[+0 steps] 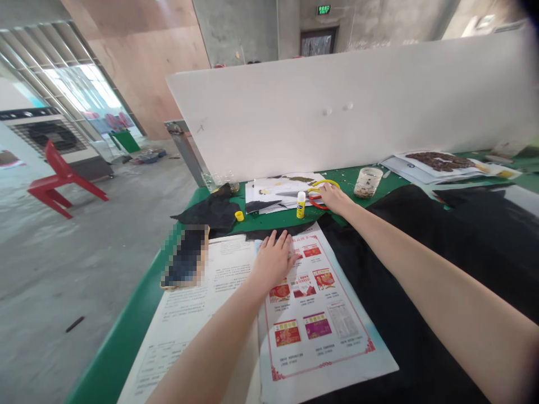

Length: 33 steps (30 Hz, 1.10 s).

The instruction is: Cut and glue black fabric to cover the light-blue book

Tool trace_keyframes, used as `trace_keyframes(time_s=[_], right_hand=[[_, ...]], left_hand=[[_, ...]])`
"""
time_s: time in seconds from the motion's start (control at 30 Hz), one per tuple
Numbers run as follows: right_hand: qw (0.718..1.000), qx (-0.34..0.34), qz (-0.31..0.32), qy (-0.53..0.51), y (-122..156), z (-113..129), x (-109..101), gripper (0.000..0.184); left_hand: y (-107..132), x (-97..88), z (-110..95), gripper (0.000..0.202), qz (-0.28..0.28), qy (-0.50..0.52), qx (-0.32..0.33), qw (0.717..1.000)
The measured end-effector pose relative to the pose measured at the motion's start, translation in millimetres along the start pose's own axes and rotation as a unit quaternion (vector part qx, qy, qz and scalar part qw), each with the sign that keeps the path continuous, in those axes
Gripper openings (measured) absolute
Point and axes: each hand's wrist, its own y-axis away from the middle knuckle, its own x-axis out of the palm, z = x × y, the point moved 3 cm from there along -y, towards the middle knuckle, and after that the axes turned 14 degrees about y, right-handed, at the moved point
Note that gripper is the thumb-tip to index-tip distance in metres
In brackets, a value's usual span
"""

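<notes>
My left hand [275, 261] lies flat, fingers stretched out, near the top of an open magazine [303, 362]. Farther forward, my right hand [332, 197] is closed on the handles of a pair of scissors [319, 201], one yellow and one red. The blades point left over a stack of papers [255, 193] with bits of dark and yellowish material on it. Just left of the red handle stands an uncapped glue stick [300, 206]; its yellow cap [240, 216] sits to the left. Part of the handles is hidden by my right fingers.
A blurred-out phone [185, 258] rests on the magazine's left page. Black cloth [408, 235] covers the table's right side, with another black piece [214, 210] at the back left. A plastic cup [368, 183] stands before the white board [337, 112]. The green table's [138, 314] edge runs along the left.
</notes>
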Motion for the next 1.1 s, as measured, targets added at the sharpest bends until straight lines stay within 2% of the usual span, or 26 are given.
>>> trace_keyframes(time_s=[0.17, 0.33, 0.47, 0.6, 0.67, 0.73, 0.9, 1.1], right_hand=[[0.993, 0.107, -0.047, -0.005, 15.6, -5.6, -11.9, 0.036], [0.973, 0.219, -0.064, -0.048, 31.4, -16.5, -29.0, 0.030], [0.955, 0.269, -0.076, -0.095, 48.2, -25.8, -41.5, 0.035], [0.921, 0.299, -0.167, -0.186, 71.6, -25.9, -63.0, 0.047], [0.898, 0.298, -0.214, -0.241, 83.4, -20.1, -76.2, 0.054], [0.886, 0.289, -0.218, -0.291, 93.8, -10.6, -87.2, 0.059], [0.865, 0.247, -0.152, -0.410, 122.5, 24.0, -101.2, 0.069], [0.846, 0.147, -0.091, -0.504, 157.2, 67.7, -99.2, 0.050]], left_hand=[[-0.3, -0.7, -1.4, 0.057, -0.001, -0.010, 0.010, 1.000], [-0.2, -1.5, -2.3, 0.055, -0.015, -0.016, 0.016, 1.000], [-0.4, -0.6, -2.4, 0.055, -0.014, -0.021, 0.029, 0.999], [0.2, -0.2, -2.6, 0.054, -0.026, -0.022, 0.045, 0.998], [0.7, 0.5, -2.2, 0.053, -0.034, -0.021, 0.054, 0.998], [0.8, 2.2, -1.0, 0.052, -0.039, -0.019, 0.061, 0.997], [-0.1, 6.8, 3.3, 0.052, -0.041, -0.008, 0.068, 0.997], [-0.6, 5.4, 2.9, 0.054, -0.045, -0.007, 0.081, 0.996]])
